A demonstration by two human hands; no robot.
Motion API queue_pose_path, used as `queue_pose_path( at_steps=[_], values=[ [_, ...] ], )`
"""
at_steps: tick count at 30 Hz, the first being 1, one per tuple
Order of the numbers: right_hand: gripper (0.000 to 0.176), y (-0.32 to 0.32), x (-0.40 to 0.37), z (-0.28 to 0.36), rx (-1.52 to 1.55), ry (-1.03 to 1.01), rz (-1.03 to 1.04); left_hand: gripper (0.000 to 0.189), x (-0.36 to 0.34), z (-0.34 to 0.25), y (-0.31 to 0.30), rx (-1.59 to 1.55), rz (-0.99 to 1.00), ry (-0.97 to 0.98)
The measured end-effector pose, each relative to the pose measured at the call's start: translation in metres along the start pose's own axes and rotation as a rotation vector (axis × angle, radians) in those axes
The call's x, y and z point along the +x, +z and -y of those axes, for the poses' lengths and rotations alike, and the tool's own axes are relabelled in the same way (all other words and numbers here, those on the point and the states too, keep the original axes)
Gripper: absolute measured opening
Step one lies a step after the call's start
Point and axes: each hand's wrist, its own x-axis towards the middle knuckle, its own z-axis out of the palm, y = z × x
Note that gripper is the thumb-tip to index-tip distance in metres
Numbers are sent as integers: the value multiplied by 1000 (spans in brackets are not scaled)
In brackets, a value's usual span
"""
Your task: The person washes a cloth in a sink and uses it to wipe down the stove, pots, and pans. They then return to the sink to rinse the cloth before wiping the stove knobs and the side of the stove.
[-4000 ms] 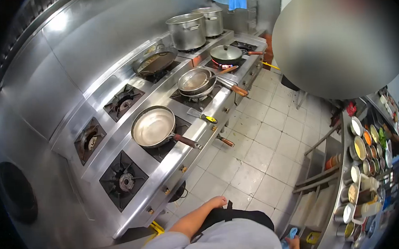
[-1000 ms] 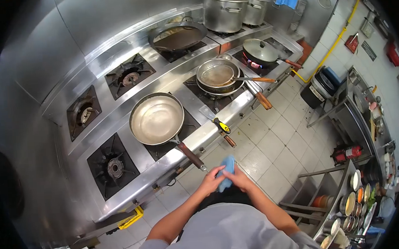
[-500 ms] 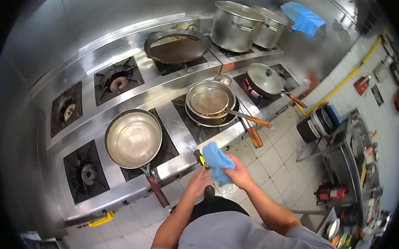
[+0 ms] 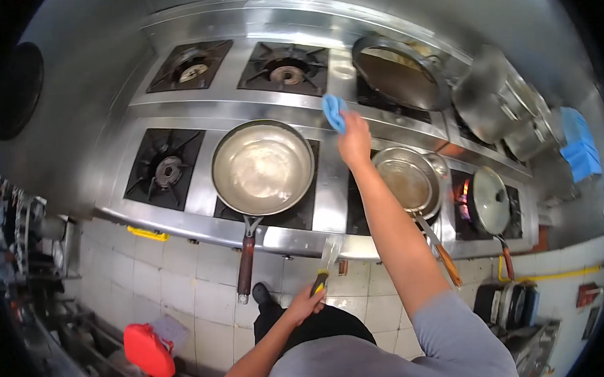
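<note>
My right hand [image 4: 355, 141] is closed on a folded blue cloth [image 4: 333, 113], reaching across the stove [image 4: 331, 194] to the steel ledge in front of the rear burners. Low in front of my body, my left hand [image 4: 308, 303] grips the black-and-yellow handle of a scraper [image 4: 330, 254], its flat blade pointing up toward the stove's front edge. A wide frying pan [image 4: 263, 166] rests on the front middle burner, handle toward me. Under my right forearm sits a smaller pan [image 4: 405, 179] with a wooden handle, partly hidden by the arm.
A black wok [image 4: 402, 74] stands at the rear, with large steel pots [image 4: 492, 96] to its right. At the front right, a lidded pan [image 4: 489, 199] sits over a lit flame. Bare burners [image 4: 286, 73] lie at the back left. A red plastic object [image 4: 149, 352] stands lower left.
My right hand has carried the cloth from beside the scraper up and forward over the stove. The scraper stays in my left hand, and the view has swung left.
</note>
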Motion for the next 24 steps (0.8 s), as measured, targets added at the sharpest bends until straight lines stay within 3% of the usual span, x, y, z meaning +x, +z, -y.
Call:
queue_pose_path(
  at_steps=[1, 2, 4, 7, 10, 14, 16, 19, 22, 24],
  values=[
    [49, 30, 1, -14, -189, 108, 204, 28, -24, 8, -10, 38, -60, -42],
    [49, 53, 1, -21, -157, 101, 210, 29, -48, 21, -20, 82, -117, -85],
    [54, 88, -5, -32, -211, 353, 353, 28, -93, 53, -37, -83, -278, -98],
    [56, 114, -19, -53, -235, 188, 306, 27, -154, 99, -59, -147, -564, -177],
    [54, 112, -25, -55, -229, 153, 294, 27, -194, 152, -82, -84, -837, -206],
    [46, 98, -106, -40, -225, -45, 80, 28, -227, 205, -122, -86, -897, -305],
    [50, 67, -207, -9, -168, -1, 166, 30, -240, 225, -155, -41, -842, -470],
    [49, 38, -283, 34, -125, 64, 216, 32, -248, 235, -182, -28, -828, -442],
    [49, 65, -304, 80, -64, 33, 209, 32, -252, 235, -205, 42, -802, -374],
    [51, 125, -313, 105, 169, -120, 204, 33, -259, 226, -218, 106, -748, -332]
  ],
)
